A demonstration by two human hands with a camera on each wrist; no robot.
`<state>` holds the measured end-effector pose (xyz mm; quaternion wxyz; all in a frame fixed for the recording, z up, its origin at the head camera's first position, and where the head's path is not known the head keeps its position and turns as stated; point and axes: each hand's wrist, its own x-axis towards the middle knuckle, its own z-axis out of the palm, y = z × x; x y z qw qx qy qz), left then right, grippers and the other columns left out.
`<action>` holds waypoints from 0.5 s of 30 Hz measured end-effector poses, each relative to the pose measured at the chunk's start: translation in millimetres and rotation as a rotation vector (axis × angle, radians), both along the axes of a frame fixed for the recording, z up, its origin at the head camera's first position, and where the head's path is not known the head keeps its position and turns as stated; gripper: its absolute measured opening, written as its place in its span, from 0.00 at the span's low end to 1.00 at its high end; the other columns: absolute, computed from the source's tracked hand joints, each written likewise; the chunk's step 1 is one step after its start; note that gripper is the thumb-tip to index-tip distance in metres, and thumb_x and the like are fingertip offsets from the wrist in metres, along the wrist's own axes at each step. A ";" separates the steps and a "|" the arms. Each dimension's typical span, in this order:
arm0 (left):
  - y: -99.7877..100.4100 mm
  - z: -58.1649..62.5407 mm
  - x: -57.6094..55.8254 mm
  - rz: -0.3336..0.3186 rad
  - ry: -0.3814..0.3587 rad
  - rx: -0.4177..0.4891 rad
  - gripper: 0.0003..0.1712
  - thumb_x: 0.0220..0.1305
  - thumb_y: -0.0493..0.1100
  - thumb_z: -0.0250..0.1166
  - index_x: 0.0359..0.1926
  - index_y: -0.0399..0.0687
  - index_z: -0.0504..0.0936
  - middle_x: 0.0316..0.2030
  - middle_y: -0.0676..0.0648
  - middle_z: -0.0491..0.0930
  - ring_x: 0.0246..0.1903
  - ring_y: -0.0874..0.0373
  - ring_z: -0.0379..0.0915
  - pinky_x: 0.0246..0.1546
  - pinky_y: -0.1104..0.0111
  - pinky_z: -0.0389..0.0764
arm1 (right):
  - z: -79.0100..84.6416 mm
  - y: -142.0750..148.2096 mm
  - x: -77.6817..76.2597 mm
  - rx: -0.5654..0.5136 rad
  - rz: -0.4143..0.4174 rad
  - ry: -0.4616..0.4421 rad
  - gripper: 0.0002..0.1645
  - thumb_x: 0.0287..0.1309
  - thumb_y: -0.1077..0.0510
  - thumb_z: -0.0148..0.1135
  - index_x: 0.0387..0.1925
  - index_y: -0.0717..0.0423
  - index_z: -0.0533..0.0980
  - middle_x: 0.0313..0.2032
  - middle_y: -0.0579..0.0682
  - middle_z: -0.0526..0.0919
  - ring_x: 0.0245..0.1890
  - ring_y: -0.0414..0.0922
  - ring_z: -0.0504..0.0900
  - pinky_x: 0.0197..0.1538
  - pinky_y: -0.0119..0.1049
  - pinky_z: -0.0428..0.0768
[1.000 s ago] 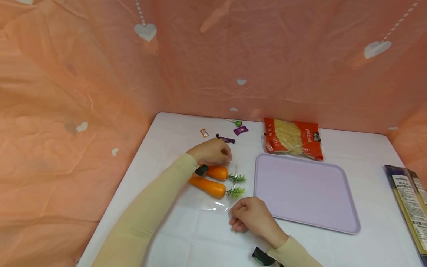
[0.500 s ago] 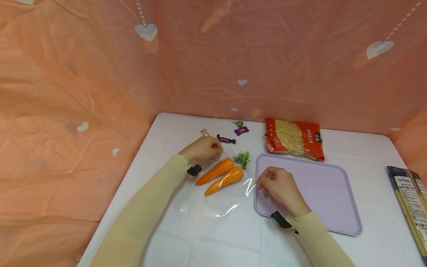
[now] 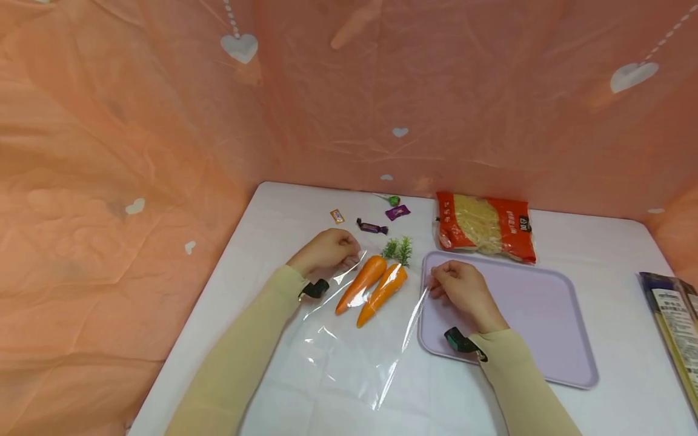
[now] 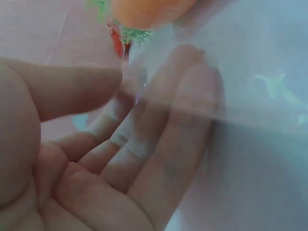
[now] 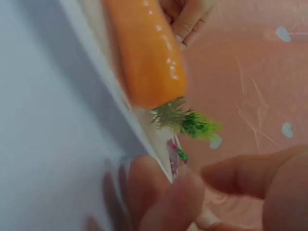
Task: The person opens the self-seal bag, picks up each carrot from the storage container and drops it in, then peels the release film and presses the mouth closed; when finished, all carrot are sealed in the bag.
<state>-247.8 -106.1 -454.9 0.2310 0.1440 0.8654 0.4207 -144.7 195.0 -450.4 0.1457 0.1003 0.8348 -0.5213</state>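
Note:
Two orange carrots, the left carrot [image 3: 361, 284] and the right carrot [image 3: 383, 295], lie side by side with green tops pointing away. A clear plastic bag [image 3: 338, 363] surrounds them and stretches toward the near side. My left hand [image 3: 327, 251] pinches the bag's far left part; in the left wrist view its fingers [image 4: 168, 139] show through thin film. On the other side, my right hand [image 3: 465, 293] pinches the bag's far right edge above the tray. One carrot [image 5: 149, 53] looms close in the right wrist view, beyond the right fingertips.
Beneath the right hand is a lilac tray [image 3: 534, 315]. Behind it lies a red pasta packet [image 3: 485, 224]. Wrapped candies, including a dark purple candy [image 3: 372, 227], sit at the back. A dark printed package [image 3: 673, 327] lies at the right edge.
My right hand has moved away and to the right, over the tray. The carrots have turned, their tops now pointing away, and the bag is stretched wider between both hands.

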 end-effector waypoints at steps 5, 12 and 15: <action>-0.1 -1.9 2.3 -0.013 0.004 0.042 0.09 0.68 0.45 0.64 0.43 0.48 0.85 0.32 0.51 0.88 0.32 0.60 0.86 0.45 0.68 0.81 | 1.5 1.9 0.4 -0.054 0.034 -0.088 0.26 0.64 0.42 0.66 0.43 0.64 0.84 0.31 0.51 0.88 0.29 0.43 0.85 0.35 0.32 0.86; 1.3 -9.3 5.2 0.012 -0.028 0.153 0.08 0.70 0.42 0.65 0.42 0.41 0.85 0.31 0.46 0.88 0.31 0.57 0.85 0.41 0.67 0.87 | -3.5 4.2 1.1 -0.097 0.033 -0.102 0.15 0.68 0.56 0.63 0.46 0.65 0.84 0.34 0.51 0.89 0.31 0.40 0.86 0.37 0.30 0.86; 1.4 -8.4 5.2 -0.011 0.055 0.109 0.09 0.70 0.45 0.66 0.42 0.45 0.86 0.31 0.49 0.88 0.32 0.59 0.84 0.42 0.68 0.85 | -3.8 7.2 0.6 -0.044 0.027 -0.016 0.15 0.69 0.55 0.61 0.45 0.64 0.83 0.34 0.51 0.88 0.32 0.41 0.85 0.38 0.31 0.85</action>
